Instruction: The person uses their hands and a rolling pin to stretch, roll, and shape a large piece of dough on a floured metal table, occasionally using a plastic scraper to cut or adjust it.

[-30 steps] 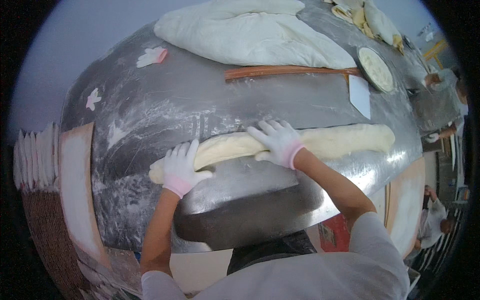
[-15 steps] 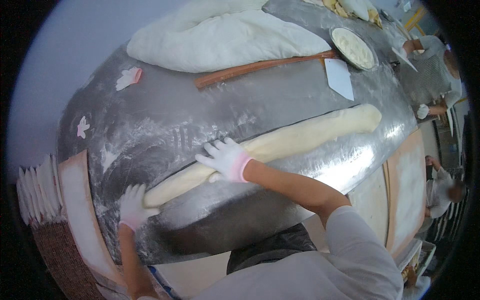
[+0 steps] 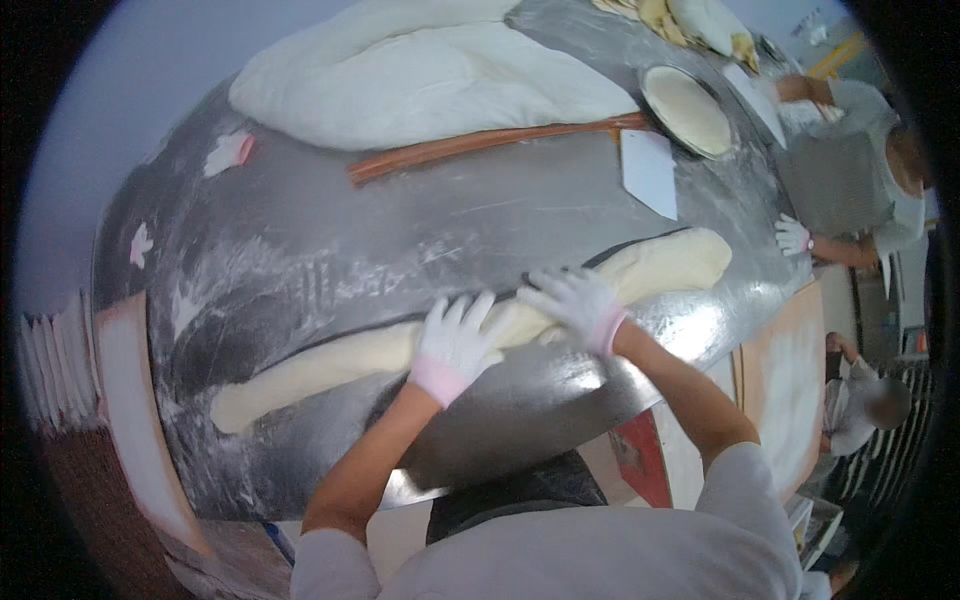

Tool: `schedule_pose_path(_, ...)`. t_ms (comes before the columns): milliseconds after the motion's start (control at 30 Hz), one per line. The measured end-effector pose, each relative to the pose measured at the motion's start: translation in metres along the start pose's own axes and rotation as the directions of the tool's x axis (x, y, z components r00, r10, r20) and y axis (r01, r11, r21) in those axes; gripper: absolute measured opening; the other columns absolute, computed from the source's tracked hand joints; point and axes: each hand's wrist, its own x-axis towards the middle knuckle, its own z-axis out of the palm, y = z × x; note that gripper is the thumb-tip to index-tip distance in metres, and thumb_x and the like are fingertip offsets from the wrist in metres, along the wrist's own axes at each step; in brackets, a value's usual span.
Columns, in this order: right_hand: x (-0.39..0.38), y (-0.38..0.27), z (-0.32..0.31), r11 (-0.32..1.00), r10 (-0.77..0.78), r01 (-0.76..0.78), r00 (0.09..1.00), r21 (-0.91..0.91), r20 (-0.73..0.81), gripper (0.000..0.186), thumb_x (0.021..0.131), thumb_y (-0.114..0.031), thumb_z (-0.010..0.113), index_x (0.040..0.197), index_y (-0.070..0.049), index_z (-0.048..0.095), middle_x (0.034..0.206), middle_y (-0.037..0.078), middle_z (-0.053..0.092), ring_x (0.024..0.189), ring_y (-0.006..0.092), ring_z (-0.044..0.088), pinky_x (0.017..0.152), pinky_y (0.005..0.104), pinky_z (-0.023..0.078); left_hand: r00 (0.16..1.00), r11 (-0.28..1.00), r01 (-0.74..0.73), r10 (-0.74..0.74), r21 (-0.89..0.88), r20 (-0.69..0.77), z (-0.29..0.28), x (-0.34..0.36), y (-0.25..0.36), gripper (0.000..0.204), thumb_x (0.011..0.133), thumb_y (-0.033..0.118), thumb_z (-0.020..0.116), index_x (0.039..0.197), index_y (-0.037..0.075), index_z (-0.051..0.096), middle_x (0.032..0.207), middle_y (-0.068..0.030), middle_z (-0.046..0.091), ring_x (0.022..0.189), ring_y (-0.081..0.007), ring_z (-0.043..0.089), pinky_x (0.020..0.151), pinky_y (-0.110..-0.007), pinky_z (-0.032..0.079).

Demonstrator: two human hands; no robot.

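Note:
A long roll of pale dough (image 3: 320, 370) lies slantwise over the dark, floured metal worktable (image 3: 400, 230). Its left end sits nearer to me than its right end. Both my hands wear white knitted gloves with pink cuffs. Flat on the middle of the roll rests my left hand (image 3: 455, 345), open, its fingers spread toward the far side. Just right of it, my right hand (image 3: 580, 308) lies across the dough, also open with fingers stretched out and slightly blurred. The stretch of dough beneath each palm is hidden.
A big dough mass (image 3: 420, 85) lies at the back, beside a brown wooden strip (image 3: 490, 145). Near it are a white scraper (image 3: 648, 170) and a round pan of flour (image 3: 687, 112). Loose gloves (image 3: 228, 153) lie at the left. Another person's gloved hand (image 3: 793, 236) touches the table's right edge.
My left hand has moved from the roll's left end to its middle. My right hand has shifted right along the dough. The person at the right has placed a hand on the table.

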Motion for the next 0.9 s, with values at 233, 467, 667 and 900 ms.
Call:
schedule_pose_path(233, 0.018, 0.025, -0.004, 0.99, 0.114, -0.102, 0.984, 0.094, -0.134, 0.05, 0.079, -0.027, 0.061, 0.128, -0.02, 0.054, 0.106, 0.009, 0.062, 0.086, 0.0272, 0.06, 0.077, 0.0385, 0.046, 0.982, 0.994, 0.087, -0.075, 0.065, -0.174, -0.001, 0.029, -0.003, 0.046, 0.08, 0.03, 0.062, 0.125, 0.023, 0.055, 0.124, -0.0093, 0.054, 0.107, -0.0271, 0.055, 0.091, -0.042, 0.043)
schedule_pose_path(467, -0.045, 0.14, -0.043, 0.822, 0.379, -0.414, 0.91, 0.391, 0.168, 0.058, 0.083, -0.047, 0.059, 0.127, -0.009, 0.055, 0.131, 0.014, 0.053, 0.12, 0.0338, 0.049, 0.101, 0.0419, 0.038, 0.931, 0.894, 0.364, -0.353, -0.26, 0.089, -0.05, 0.118, 0.032, 0.068, 0.079, 0.048, 0.063, 0.134, 0.012, 0.046, 0.134, -0.0139, 0.049, 0.119, -0.033, 0.05, 0.102, -0.045, 0.036)
schedule_pose_path(667, -0.111, 0.178, -0.027, 0.988, 0.141, -0.134, 0.984, 0.072, -0.105, 0.051, 0.08, -0.045, 0.061, 0.119, -0.013, 0.059, 0.114, 0.011, 0.061, 0.107, 0.0293, 0.055, 0.092, 0.0434, 0.041, 0.973, 0.996, 0.081, -0.086, 0.032, 0.215, 0.014, 0.183, 0.092, 0.076, 0.084, 0.054, 0.056, 0.146, 0.017, 0.032, 0.144, -0.0123, 0.04, 0.132, -0.0297, 0.038, 0.105, -0.044, 0.031)
schedule_pose_path(900, -0.132, 0.169, -0.012, 0.959, 0.272, -0.283, 0.935, -0.017, -0.229, 0.052, 0.065, -0.028, 0.072, 0.115, -0.017, 0.062, 0.096, 0.002, 0.061, 0.088, 0.0204, 0.059, 0.074, 0.0371, 0.045, 0.968, 0.992, -0.105, 0.117, 0.064, -0.222, 0.044, 0.172, 0.104, 0.047, 0.078, 0.016, 0.056, 0.124, 0.026, 0.058, 0.121, -0.0047, 0.056, 0.087, -0.0234, 0.06, 0.079, -0.037, 0.046)
